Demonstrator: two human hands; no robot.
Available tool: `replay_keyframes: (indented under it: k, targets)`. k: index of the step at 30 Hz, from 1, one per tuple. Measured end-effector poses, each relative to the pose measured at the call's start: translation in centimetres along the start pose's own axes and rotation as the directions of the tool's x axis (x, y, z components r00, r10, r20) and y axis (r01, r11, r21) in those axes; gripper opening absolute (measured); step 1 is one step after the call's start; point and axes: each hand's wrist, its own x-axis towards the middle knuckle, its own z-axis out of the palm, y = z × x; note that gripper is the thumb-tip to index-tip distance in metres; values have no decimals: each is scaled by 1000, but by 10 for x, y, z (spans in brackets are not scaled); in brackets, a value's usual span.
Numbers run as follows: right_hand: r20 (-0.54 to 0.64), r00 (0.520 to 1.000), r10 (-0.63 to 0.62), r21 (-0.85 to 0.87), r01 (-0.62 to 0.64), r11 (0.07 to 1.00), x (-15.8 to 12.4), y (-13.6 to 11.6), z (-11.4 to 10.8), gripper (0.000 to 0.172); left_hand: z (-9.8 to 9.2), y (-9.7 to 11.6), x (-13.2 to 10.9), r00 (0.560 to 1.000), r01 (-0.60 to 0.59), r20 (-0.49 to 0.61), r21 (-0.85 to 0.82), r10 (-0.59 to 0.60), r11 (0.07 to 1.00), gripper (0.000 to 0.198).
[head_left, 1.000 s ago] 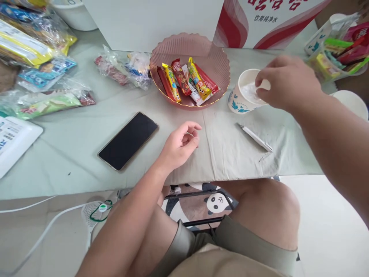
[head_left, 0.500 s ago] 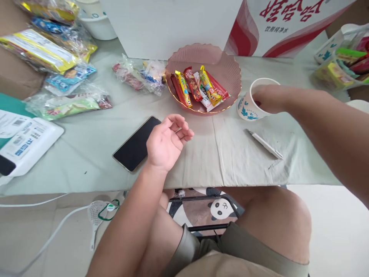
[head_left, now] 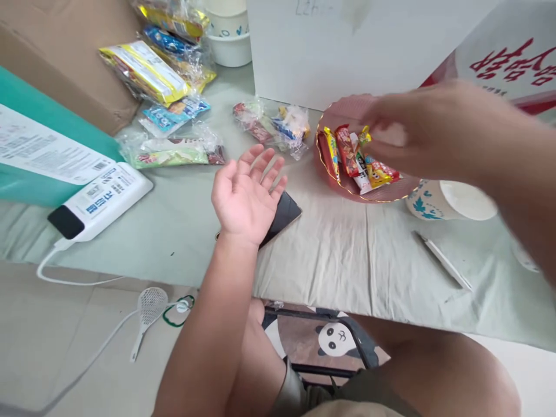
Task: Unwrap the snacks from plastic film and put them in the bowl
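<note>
My left hand [head_left: 247, 200] is palm up with its fingers spread and holds nothing. Partly hidden beneath it lies a dark phone [head_left: 286, 215]. Motion blurs my right hand [head_left: 417, 130], which hovers over the right side of a pink ribbed bowl [head_left: 347, 194] with a gold rim. Whether its fingers hold anything is not clear. Several wrapped snack bars, red, yellow and white, lie in the bowl, among them a red-wrapped bar [head_left: 346, 150]. Right of the bowl, under my right forearm, is a white paper cup [head_left: 428, 201] with blue leaf prints.
A pen-like white utility knife [head_left: 443, 260] lies near the table's front right. Bagged snacks [head_left: 169, 153] and a yellow-white packet [head_left: 145, 69] are at left, beside a white power bank [head_left: 106, 200] with a cable. A large white box [head_left: 330, 58] stands behind the bowl.
My right hand has come out of the paper cup and moved left over the bowl. The fingers of my left hand have spread wider. The view has turned left.
</note>
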Motion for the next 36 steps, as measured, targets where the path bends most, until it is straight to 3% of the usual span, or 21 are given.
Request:
replay_keyframes:
  k: [3, 4, 6, 10, 16, 18, 21, 24, 26, 28, 30, 32, 34, 36]
  targets:
    - [197, 969, -147, -81, 165, 983, 44, -81, 19, 67, -1, 0, 3, 1000, 19, -14, -29, -20, 999, 35]
    - [263, 956, -130, -83, 157, 984, 61, -98, 27, 83, -1, 0, 4, 999, 27, -19, -40, -28, 999, 35]
    - [338, 937, -83, -78, 116, 990, 92, -116, 40, 87, -1, 1, 4, 999, 42, -28, -59, -43, 997, 35]
    - [386, 922, 25, -111, 20, 994, 134, -112, 55, 69, -2, 5, 4, 996, 72, -43, -75, -76, 995, 36]
    - [423, 906, -3, -127, 63, 990, 156, -103, 68, 96, -4, 7, 4, 996, 83, -24, -74, -85, 994, 36]
    - [404, 915, -27, -141, 91, 986, 154, -108, 68, 87, -4, 7, 3, 996, 85, -18, -75, -86, 994, 35]
    - [339, 939, -61, -176, 127, 976, 137, -116, 55, 67, -3, 8, 0, 996, 85, -16, -79, -86, 993, 32]
    - [150, 983, -105, -137, 126, 983, 99, -113, 31, 73, -3, 7, -4, 998, 61, -32, -70, -63, 996, 28]
    - [-57, 991, -118, -2, 118, 993, 65, -101, 15, 75, -1, 5, -6, 999, 35, -39, -56, -38, 998, 26]
    - [-211, 974, -86, 148, 119, 982, 25, -86, 8, 60, 1, 3, -9, 1000, 19, -17, -41, -20, 999, 25]
    - [-312, 949, -52, 353, 166, 921, -16, -69, 14, 50, 4, -1, -15, 993, 72, 89, 3, -72, 997, 26]
    - [-279, 951, -133, 540, 270, 797, -58, -54, 31, 71, 8, -8, -22, 929, 206, 287, 123, -234, 971, 33]
    - [-208, 972, -109, 624, 218, 750, -96, -45, 53, 82, 12, -17, -31, 787, 298, 463, 295, -408, 908, 47]
    - [-208, 978, -28, 641, 158, 751, -129, -39, 73, 78, 15, -30, -39, 672, 286, 556, 415, -489, 864, 63]
